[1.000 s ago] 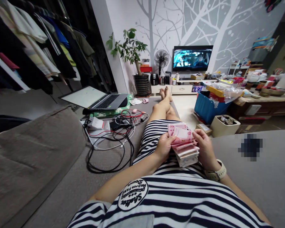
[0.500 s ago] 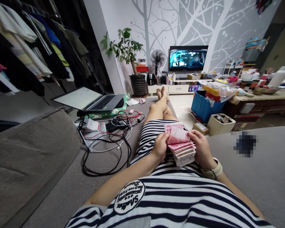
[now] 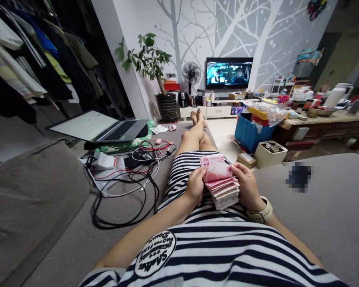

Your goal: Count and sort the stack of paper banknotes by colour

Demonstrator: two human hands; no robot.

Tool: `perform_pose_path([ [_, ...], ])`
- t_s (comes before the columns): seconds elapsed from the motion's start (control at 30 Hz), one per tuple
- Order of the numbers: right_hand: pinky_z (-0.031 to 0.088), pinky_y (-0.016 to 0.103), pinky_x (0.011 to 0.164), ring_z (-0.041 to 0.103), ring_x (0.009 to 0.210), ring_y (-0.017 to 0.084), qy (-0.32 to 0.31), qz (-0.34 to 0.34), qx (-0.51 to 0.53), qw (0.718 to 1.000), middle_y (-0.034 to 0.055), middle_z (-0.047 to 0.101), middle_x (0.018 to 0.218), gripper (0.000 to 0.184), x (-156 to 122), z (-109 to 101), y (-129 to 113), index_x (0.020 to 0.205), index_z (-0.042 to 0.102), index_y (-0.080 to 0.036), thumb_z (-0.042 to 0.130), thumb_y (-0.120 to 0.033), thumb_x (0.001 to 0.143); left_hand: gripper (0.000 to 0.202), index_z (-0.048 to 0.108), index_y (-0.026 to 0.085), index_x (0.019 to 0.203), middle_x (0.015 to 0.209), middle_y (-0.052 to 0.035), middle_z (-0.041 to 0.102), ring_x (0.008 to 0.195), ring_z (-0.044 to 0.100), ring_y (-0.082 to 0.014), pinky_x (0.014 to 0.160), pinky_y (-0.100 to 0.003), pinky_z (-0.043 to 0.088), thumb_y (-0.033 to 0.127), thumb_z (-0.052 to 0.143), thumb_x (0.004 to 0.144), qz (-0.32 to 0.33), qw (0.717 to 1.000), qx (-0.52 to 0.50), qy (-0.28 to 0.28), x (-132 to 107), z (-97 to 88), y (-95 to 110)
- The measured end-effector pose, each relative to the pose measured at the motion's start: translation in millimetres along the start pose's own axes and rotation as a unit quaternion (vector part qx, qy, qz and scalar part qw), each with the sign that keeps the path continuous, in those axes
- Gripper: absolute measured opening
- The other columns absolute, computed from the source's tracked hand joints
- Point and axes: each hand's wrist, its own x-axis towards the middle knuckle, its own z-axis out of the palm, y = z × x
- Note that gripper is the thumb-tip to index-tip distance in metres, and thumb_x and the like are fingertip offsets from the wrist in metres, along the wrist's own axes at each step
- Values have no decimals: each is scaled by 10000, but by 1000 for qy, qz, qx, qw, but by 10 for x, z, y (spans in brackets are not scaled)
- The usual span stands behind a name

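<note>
I sit on a grey sofa [image 3: 56, 223] with my legs stretched out, wearing a black-and-white striped dress. A thick stack of pink banknotes [image 3: 223, 187] rests over my lap. My left hand [image 3: 195, 185] grips the stack's left side, thumb on the top note. My right hand [image 3: 247, 186], with a white watch on its wrist, holds the right side, fingers curled on the upper notes. The top notes are fanned and lifted a little off the pile.
A tangle of black, white and red cables [image 3: 131, 175] and a white charger box [image 3: 103, 160] lie on the sofa to my left, beside an open laptop [image 3: 107, 127]. A blue bin [image 3: 251, 133] and beige box [image 3: 269, 153] stand on the floor right. A TV [image 3: 229, 72] plays ahead.
The view has shifted to the right, so everything slides left in the picture. Both hands keep hold of the banknote stack, with only small finger movement on the top notes.
</note>
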Motion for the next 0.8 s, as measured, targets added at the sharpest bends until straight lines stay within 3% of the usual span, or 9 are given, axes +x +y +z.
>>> perform_pose_path([
  [0.3, 310, 249, 502, 430, 507, 112, -19, -33, -18, 999, -28, 548, 542, 259, -15, 27, -35, 699, 622, -200, 717, -432, 764, 338, 705, 155, 845, 854, -74, 759, 893, 705, -271, 855, -404, 530, 372, 825, 615, -29, 999, -7, -19, -30, 17, 22],
  [0.8, 316, 227, 492, 420, 534, 92, 26, -25, 4, 999, -58, 520, 641, 342, 50, -8, 12, 836, 596, -216, 810, -427, 673, 366, 711, 136, 924, 956, -101, 760, 879, 705, -263, 853, -397, 524, 319, 824, 628, -34, 998, 33, -46, -29, -17, 33],
])
